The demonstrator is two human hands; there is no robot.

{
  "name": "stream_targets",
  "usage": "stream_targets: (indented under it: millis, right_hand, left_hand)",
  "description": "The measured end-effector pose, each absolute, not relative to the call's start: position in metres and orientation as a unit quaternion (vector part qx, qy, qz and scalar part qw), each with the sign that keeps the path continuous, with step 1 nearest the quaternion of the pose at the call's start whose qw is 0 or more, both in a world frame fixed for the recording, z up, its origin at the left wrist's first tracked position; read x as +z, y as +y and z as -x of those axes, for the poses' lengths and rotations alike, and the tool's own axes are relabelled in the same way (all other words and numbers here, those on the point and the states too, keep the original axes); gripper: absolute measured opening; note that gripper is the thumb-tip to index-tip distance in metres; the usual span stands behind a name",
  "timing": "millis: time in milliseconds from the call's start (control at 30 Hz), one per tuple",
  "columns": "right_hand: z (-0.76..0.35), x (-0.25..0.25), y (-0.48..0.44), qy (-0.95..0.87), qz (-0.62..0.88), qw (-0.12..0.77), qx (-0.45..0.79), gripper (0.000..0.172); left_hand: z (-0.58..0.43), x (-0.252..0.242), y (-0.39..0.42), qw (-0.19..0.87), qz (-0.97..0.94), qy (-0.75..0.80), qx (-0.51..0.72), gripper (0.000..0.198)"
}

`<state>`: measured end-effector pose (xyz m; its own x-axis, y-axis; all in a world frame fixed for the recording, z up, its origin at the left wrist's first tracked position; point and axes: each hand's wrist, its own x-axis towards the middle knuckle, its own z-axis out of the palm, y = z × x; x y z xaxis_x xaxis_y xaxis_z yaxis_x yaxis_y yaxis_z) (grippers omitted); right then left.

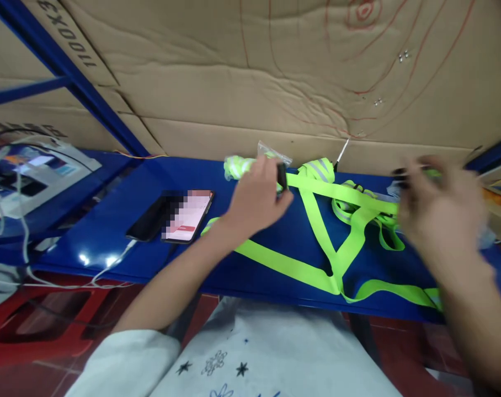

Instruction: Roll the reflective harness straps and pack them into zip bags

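- Head camera view shows my left hand [256,198] just to the right of the phone [180,216], closed in a pinch: thumb and fingers hold a black buckle [282,176] that sits on the neon yellow strap [337,259].
- My right hand [441,215] is far to the right of the phone, raised a little and very blurred. The fingers look curled near a dark piece [403,172] and an end of the same strap, but I cannot tell if they really grip it or how wide they are open.
- The strap runs between both hands and lies in crossed loops on the blue table [110,231], right of the phone. One loop reaches the near edge of the table, toward my body.
- I judge the strap light, soft and floppy, with a rather smooth weave, so it would sag, twist and tangle when lifted by one spot only. The buckle is the one stiff part, small and hard, so it seems the best place to hold. Otherwise I would take the flat strap close beside it, pinched across its width.
- Behind and right of the phone, a rolled bundle [236,165] of the same bright material and a clear plastic bag [273,150] lie against the cardboard wall [275,82].
- A white cable [110,270] goes from the near-left corner of the phone and hangs over the table edge.
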<state>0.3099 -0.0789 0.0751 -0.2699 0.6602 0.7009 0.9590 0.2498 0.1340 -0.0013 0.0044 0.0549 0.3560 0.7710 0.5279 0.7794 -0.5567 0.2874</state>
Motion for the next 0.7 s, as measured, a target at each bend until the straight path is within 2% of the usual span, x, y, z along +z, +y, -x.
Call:
stream_targets:
  millis: [67, 167, 300, 567, 700]
  right_hand:
    - [-0.279, 0.056, -0.068, -0.738, 0.569, 0.185, -0.313, 0.053]
    - [-0.236, 0.023, -0.060, -0.787, 0.533, 0.126, -0.285, 0.053]
    - [-0.224, -0.002, -0.063, -0.799, 0.519, 0.132, -0.273, 0.055]
    - [-0.235, -0.009, -0.060, -0.795, 0.508, 0.156, -0.293, 0.054]
    - [-0.231, -0.017, -0.060, -0.807, 0.490, 0.170, -0.281, 0.062]
  left_hand:
    - [-0.016, 0.039, -0.011, -0.041, 0.865, -0.437, -0.244, 0.063]
    - [-0.021, 0.017, -0.015, -0.128, 0.884, -0.380, -0.239, 0.074]
    - [-0.020, 0.002, -0.011, -0.139, 0.886, -0.378, -0.231, 0.070]
    - [-0.030, -0.006, -0.019, -0.098, 0.884, -0.417, -0.188, 0.072]
    - [-0.030, -0.005, -0.020, -0.085, 0.892, -0.410, -0.171, 0.070]
